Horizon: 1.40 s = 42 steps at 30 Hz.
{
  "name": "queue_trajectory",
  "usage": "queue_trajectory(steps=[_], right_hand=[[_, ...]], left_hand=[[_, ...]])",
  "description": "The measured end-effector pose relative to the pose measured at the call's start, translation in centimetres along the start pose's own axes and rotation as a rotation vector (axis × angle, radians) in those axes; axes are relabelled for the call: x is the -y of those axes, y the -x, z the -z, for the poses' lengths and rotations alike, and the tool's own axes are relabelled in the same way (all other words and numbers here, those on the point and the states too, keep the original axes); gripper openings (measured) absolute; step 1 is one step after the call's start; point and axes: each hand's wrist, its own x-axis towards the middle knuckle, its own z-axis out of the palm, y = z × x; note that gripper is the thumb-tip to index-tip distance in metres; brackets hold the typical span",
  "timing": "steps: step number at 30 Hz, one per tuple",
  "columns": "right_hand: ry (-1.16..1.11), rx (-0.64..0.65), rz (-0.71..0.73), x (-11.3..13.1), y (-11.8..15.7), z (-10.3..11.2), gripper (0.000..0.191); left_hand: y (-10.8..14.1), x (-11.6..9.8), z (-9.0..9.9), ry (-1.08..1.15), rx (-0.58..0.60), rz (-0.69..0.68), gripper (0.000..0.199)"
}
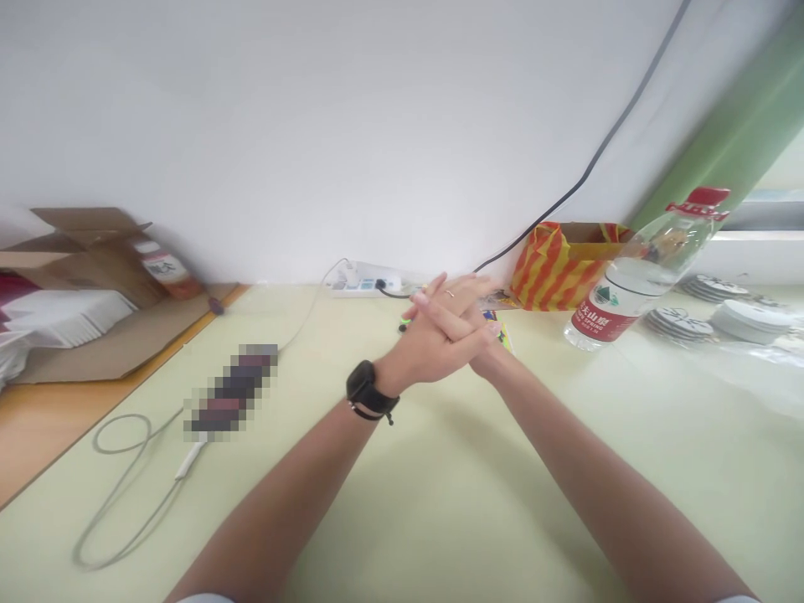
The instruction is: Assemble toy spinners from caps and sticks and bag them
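Both of my hands are clasped together at the centre, above the table. My left hand (418,343), with a black watch (363,383) and a thin dark band on its wrist, is pressed against my right hand (468,297). The fingers cross and wrap round each other, slightly blurred, and one carries a ring (450,294). No other object shows between the palms, which are hidden. Behind the hands lie small colourful items (499,328), partly covered.
A clear water bottle (612,306) with a red cap stands right, beside a red-and-yellow striped bag (540,272) and stacked white discs (678,322). A power strip (361,279) lies by the wall. Left are a pixelated object (235,389), a cable (94,502) and an open cardboard box (106,260).
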Motion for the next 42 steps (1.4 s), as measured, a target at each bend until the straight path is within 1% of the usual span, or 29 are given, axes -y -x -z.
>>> queue_trajectory(steps=[2,4,5,8,10,11,13,14,17,18,20,22,24,26,28,31,33,36,39,42], right_hand=[[0.077,0.037,-0.025,-0.5,0.2,2.5,0.043],[0.183,0.088,-0.008,-1.4,0.1,4.6,0.038],[0.241,0.094,0.001,-2.0,-0.1,5.4,0.036],[0.424,0.008,-0.037,-4.3,-0.5,7.4,0.029],[0.508,0.017,-0.077,-5.9,-0.7,8.2,0.023],[0.538,0.036,-0.093,-6.6,-0.7,8.5,0.021],[0.590,0.082,-0.107,-7.9,-0.6,8.5,0.019],[0.617,0.100,-0.108,-8.5,-0.5,8.3,0.020],[0.682,0.130,-0.081,-9.9,0.0,6.7,0.031],[0.696,0.155,-0.057,-10.2,0.3,6.0,0.037],[0.720,0.230,-0.012,-10.8,0.8,4.6,0.047],[0.748,0.313,0.001,-11.1,1.4,3.4,0.054],[0.769,0.375,-0.017,-11.2,1.8,2.5,0.058],[0.775,0.397,-0.037,-11.0,2.0,2.1,0.053],[0.770,0.388,-0.043,-10.7,2.0,2.1,0.045],[0.760,0.357,-0.044,-10.4,1.7,2.3,0.039],[0.749,0.316,-0.029,-10.7,1.5,2.5,0.041],[0.756,0.253,-0.005,-11.6,1.4,2.6,0.050],[0.797,0.259,-0.027,-12.8,1.4,2.3,0.059],[0.840,0.318,-0.051,-13.6,1.4,1.9,0.061]], left_hand=[[0.0,0.8,1.2,-0.039,0.025,-0.007,0.051],[0.2,2.7,2.4,-0.039,0.047,0.055,0.049],[0.4,4.1,2.9,-0.022,0.059,0.098,0.045],[1.9,9.5,3.7,-0.056,-0.013,0.263,0.041],[3.2,13.2,3.4,-0.121,-0.064,0.410,0.041],[3.9,14.7,3.0,-0.139,-0.076,0.473,0.043],[5.2,16.6,1.6,-0.156,-0.062,0.539,0.050],[5.6,17.0,0.8,-0.158,-0.041,0.528,0.055],[6.5,16.8,-1.8,-0.155,0.047,0.434,0.068],[6.6,16.5,-2.5,-0.160,0.077,0.405,0.070],[6.6,16.0,-3.5,-0.178,0.129,0.361,0.067],[6.5,16.0,-3.8,-0.190,0.178,0.326,0.062],[6.5,16.4,-3.7,-0.188,0.221,0.302,0.059],[6.7,16.8,-3.3,-0.180,0.254,0.288,0.056],[6.9,17.2,-2.8,-0.174,0.278,0.282,0.054],[7.1,17.2,-2.4,-0.161,0.275,0.302,0.053],[7.1,17.0,-2.6,-0.150,0.232,0.339,0.054],[6.6,16.4,-3.6,-0.159,0.170,0.399,0.059],[6.1,16.0,-4.8,-0.194,0.174,0.446,0.064],[5.9,16.0,-5.4,-0.225,0.199,0.453,0.064]])
